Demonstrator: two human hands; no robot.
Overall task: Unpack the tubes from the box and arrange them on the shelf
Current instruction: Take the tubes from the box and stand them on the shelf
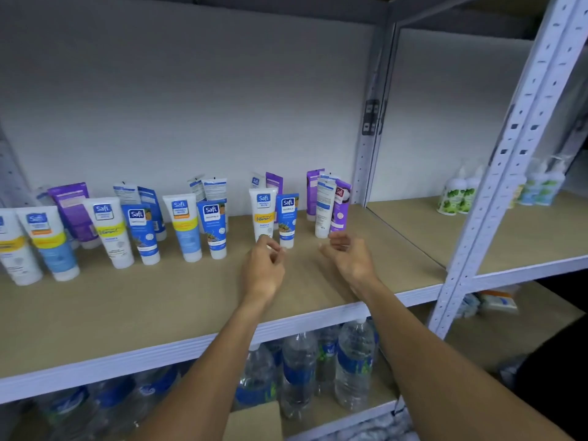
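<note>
Several Safi tubes stand cap-down in pairs along the wooden shelf (159, 300). My left hand (264, 268) hovers just in front of a white tube (262, 211) and a blue tube (287, 218), fingers loosely curled and holding nothing. My right hand (350, 256) is a little in front of a white tube turned backwards (324, 210) and a purple tube (340, 205), fingers relaxed and empty. More white, blue and purple tubes (108, 230) fill the shelf's left side. A corner of the cardboard box (254, 421) shows at the bottom.
Water bottles (353, 361) stand on the shelf below. A white perforated upright (509, 154) divides this bay from the right one, where green-labelled bottles (455, 195) stand. Bare shelf board lies in front of the tubes and towards the right corner.
</note>
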